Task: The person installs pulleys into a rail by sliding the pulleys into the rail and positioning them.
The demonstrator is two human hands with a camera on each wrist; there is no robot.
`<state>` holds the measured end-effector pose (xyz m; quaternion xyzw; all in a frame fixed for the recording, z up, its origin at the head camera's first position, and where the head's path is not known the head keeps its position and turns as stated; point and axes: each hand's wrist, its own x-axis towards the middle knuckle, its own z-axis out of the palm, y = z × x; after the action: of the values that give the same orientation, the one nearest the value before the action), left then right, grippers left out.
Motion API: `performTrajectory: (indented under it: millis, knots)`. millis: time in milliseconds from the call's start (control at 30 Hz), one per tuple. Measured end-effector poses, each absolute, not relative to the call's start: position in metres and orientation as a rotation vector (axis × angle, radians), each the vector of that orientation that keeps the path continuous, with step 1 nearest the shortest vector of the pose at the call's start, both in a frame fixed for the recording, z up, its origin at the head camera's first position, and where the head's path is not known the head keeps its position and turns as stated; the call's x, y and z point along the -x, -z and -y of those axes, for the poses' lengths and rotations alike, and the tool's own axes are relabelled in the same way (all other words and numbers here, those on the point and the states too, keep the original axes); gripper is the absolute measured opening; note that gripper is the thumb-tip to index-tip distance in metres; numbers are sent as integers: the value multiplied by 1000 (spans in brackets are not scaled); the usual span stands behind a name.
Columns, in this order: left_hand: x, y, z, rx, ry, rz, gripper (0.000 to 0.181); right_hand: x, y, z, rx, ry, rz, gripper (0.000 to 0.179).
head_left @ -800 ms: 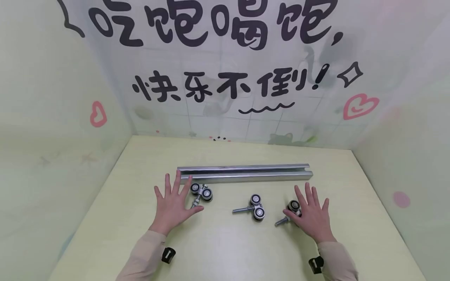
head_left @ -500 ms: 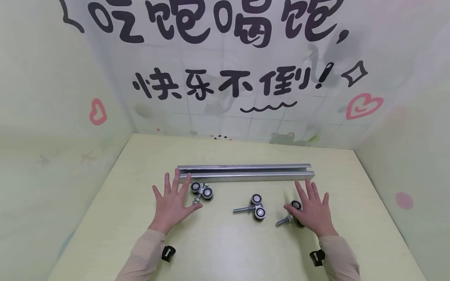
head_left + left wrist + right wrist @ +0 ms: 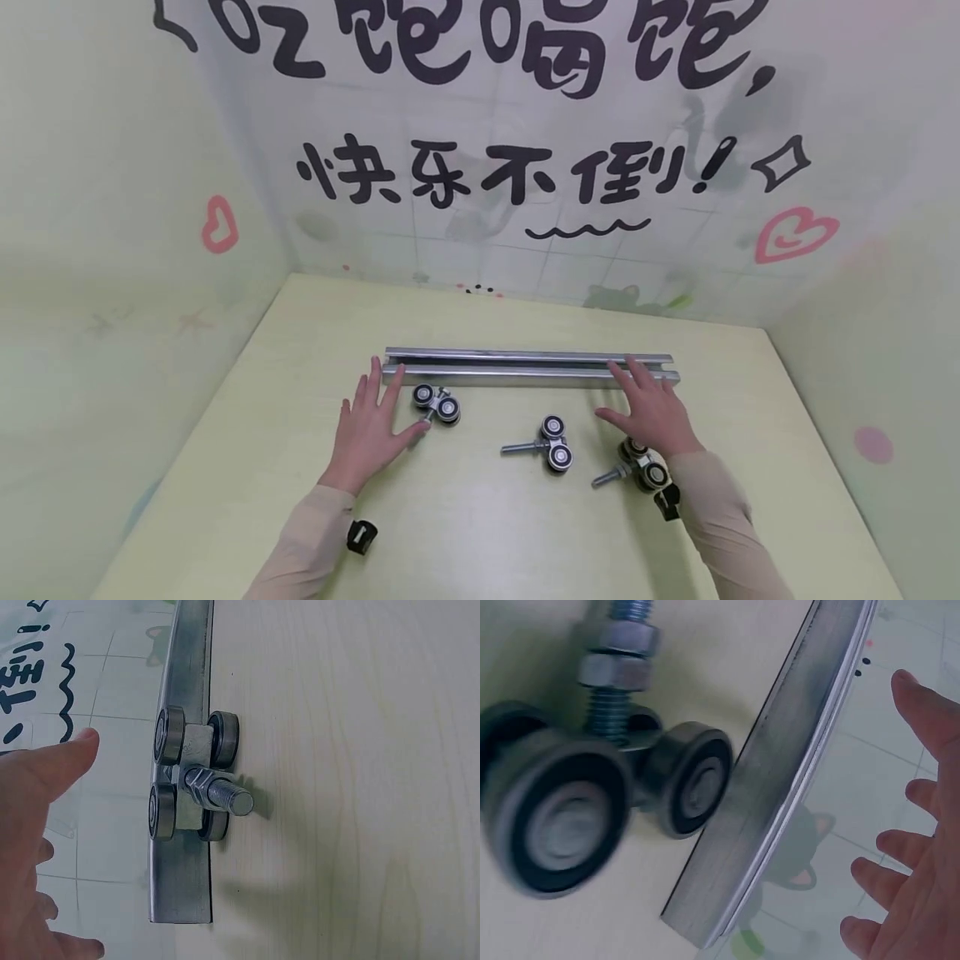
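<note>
A slotted metal rail point(image 3: 510, 372) lies across the table, with three roller trolleys in front of it, each with wheels and a threaded bolt. My left hand point(image 3: 369, 437) has its fingers spread near the rail's left end, its thumb beside the left trolley point(image 3: 437, 403); that trolley's bolt and nuts show in the left wrist view. The middle trolley point(image 3: 556, 443) lies with its bolt pointing left. With fingers extended, my right hand point(image 3: 654, 408) reaches over the rail's right end. Under that wrist is the right trolley point(image 3: 643, 467), large and blurred in the right wrist view. Both hands hold nothing.
The pale wooden table point(image 3: 480, 525) is enclosed by a back wall point(image 3: 480, 250) with black lettering and by plain side walls. Black wrist devices hang at both sleeves, the left device point(image 3: 362, 537) and the right device point(image 3: 667, 502).
My right hand has moved forward from over the right trolley to the rail's right end, uncovering more of the trolley. My left hand has turned slightly, its fingers closer together. The head view has shifted slightly.
</note>
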<state>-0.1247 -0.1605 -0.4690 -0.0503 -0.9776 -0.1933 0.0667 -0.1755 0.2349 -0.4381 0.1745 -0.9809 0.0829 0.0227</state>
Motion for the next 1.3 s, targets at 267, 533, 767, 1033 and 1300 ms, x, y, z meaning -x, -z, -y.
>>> performTrajectory:
  millis: [267,533,767,1033,1300]
  knots:
    - [126,474,161,129,626,2914,88,214,435,-223,-682,-292,3056,73]
    - [128,477,157,77,919,2891,82,239,429,-215,-752,-368,3153,75]
    - [128,485,156,24,1019,2913,64,255,438,-206,-815,-430,3224,73]
    - [125,496,153,-62,1084,2963,55,272,443,-192,-918,-366,3314,66]
    - [125,502,148,-68,1141,2959,46,285,445,-181,-984,-404,3349,61]
